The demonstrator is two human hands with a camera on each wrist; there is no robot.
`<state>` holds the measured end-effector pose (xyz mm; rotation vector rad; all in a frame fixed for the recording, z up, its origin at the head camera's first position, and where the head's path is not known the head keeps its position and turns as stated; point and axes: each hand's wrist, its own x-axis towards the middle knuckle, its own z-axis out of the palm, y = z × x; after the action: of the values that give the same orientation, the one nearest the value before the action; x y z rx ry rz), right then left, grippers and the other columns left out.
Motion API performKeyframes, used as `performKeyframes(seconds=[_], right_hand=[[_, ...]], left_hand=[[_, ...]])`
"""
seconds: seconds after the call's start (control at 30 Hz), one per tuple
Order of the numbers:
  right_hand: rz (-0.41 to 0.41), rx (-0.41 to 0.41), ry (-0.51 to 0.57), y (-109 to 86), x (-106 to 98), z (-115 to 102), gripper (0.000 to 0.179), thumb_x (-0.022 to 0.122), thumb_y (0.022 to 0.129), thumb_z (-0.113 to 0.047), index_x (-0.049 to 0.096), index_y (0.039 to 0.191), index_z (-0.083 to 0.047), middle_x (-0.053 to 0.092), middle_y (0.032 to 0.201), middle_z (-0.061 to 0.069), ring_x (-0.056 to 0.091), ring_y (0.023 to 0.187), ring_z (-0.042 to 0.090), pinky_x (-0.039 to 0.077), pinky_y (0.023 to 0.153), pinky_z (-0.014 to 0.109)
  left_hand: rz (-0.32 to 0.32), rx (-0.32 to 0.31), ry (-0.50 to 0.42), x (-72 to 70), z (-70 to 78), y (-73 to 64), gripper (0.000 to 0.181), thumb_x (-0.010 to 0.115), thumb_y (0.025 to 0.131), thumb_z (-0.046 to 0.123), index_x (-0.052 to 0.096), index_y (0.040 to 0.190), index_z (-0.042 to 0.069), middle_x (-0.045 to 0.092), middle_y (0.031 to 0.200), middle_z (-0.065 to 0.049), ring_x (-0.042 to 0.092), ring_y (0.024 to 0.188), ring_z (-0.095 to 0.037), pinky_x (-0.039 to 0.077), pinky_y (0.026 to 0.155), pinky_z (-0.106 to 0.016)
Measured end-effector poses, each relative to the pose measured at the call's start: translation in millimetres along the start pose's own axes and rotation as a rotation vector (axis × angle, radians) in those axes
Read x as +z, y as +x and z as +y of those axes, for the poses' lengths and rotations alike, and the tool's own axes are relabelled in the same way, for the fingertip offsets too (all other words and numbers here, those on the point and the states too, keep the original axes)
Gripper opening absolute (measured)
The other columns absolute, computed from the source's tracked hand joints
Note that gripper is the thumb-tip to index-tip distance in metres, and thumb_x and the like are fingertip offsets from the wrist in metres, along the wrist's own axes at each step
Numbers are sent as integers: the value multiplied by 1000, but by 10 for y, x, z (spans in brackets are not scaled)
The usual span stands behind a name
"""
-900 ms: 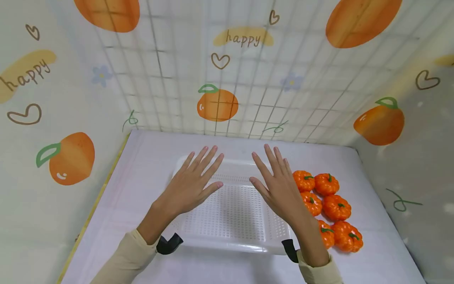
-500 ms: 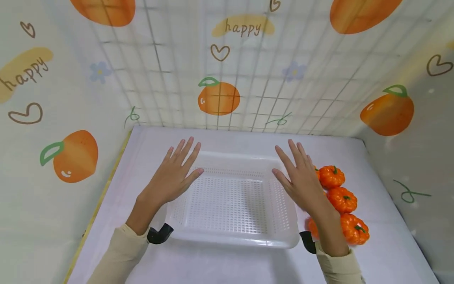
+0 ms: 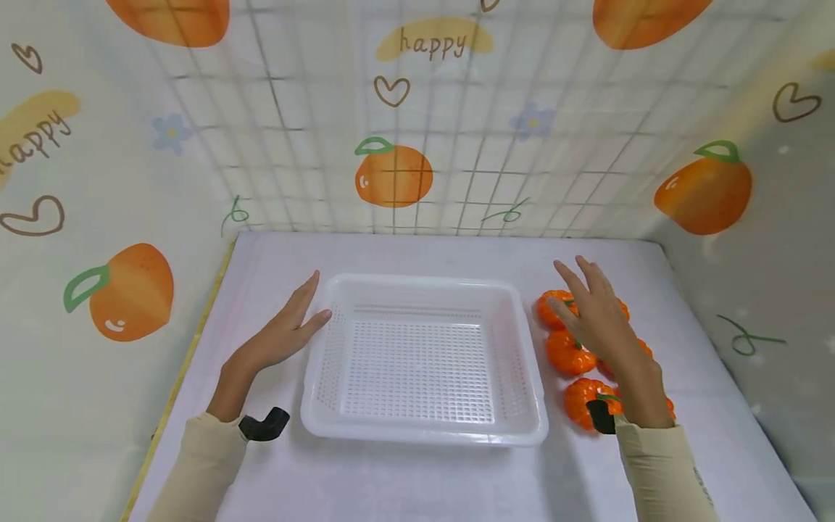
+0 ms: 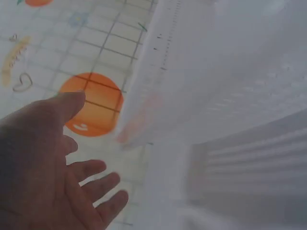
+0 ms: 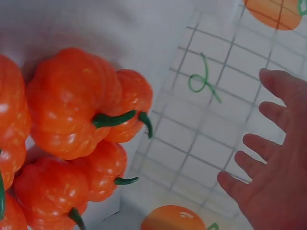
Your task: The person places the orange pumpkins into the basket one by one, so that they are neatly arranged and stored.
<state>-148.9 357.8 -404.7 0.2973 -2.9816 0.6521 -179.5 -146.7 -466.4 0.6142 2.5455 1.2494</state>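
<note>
A white perforated plastic basket sits in the middle of the table with nothing in it. My left hand is at the basket's left rim, its fingers extended and holding nothing. Over on the other side, my right hand hovers above several small orange pumpkins, fingers spread and nothing in them. It hides parts of the right-hand pumpkins in the head view. In the right wrist view the glossy pumpkins with green stems cluster to the left of the spread fingers.
The table has a white cover and a yellow strip along its left edge. Fabric walls printed with oranges and hearts enclose its back and sides. A black strap piece shows at the left wrist.
Both hands have moved apart, the left one leftward off the basket and the right one rightward over the pumpkins. The basket is now fully uncovered in the head view.
</note>
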Motion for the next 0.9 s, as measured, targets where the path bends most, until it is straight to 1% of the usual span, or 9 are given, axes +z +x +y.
performKeyframes(seconds=[0.03,0.17,0.27,0.33,0.47,0.53,0.63,0.8,0.9], right_hand=[[-19,7,7,28,6,49,64,55,102,-22,25,157,-6,9,160,30,8,143,55,16,102,78],[-137,88,33,163,49,227,69,58,101,-22,21,157,-3,9,156,36,16,135,64,20,99,79],[-239,163,8,266,80,342,76,60,100,-24,16,156,0,12,152,41,23,130,66,23,100,78],[-289,205,7,307,91,405,80,62,99,-26,15,156,3,17,149,43,30,127,63,27,100,75],[-351,256,4,356,150,515,86,68,95,-30,16,153,8,26,140,45,41,119,57,35,98,70],[-369,263,-7,368,208,582,87,70,93,-30,19,152,10,29,138,45,42,117,55,36,98,69],[-393,284,-4,361,296,679,86,70,92,-31,22,151,10,31,138,42,38,122,54,33,101,69],[-392,324,34,339,398,788,88,70,92,-36,20,153,5,28,141,40,33,126,53,30,103,71],[-361,308,45,365,388,775,88,69,93,-34,19,153,5,26,142,40,32,126,53,31,102,70]], left_hand=[[-8,-7,-66,12,-41,0,77,44,105,44,-5,160,20,0,166,-6,5,151,-30,14,118,-55],[-15,-90,-260,56,-168,-8,71,46,106,33,1,161,26,20,161,-18,26,145,-39,25,112,-60],[-20,-160,-354,78,-225,-6,68,47,106,28,8,161,28,31,155,-20,38,138,-39,30,110,-59],[-26,-184,-403,95,-234,7,67,49,105,25,12,161,26,34,151,-19,45,132,-37,33,109,-57],[-26,-198,-426,128,-208,24,68,53,102,19,18,160,21,40,137,-17,54,116,-30,41,100,-49],[-20,-187,-422,133,-195,28,69,54,101,16,18,160,17,44,125,-17,55,106,-27,44,95,-44],[-25,-175,-423,130,-186,34,68,53,101,13,18,159,13,46,112,-16,54,95,-25,47,89,-38],[-66,-155,-458,108,-198,18,68,50,102,8,13,159,11,44,111,-18,59,91,-25,52,80,-33],[-75,-139,-471,81,-203,3,69,49,102,7,11,159,10,44,111,-19,61,92,-27,54,79,-34]])
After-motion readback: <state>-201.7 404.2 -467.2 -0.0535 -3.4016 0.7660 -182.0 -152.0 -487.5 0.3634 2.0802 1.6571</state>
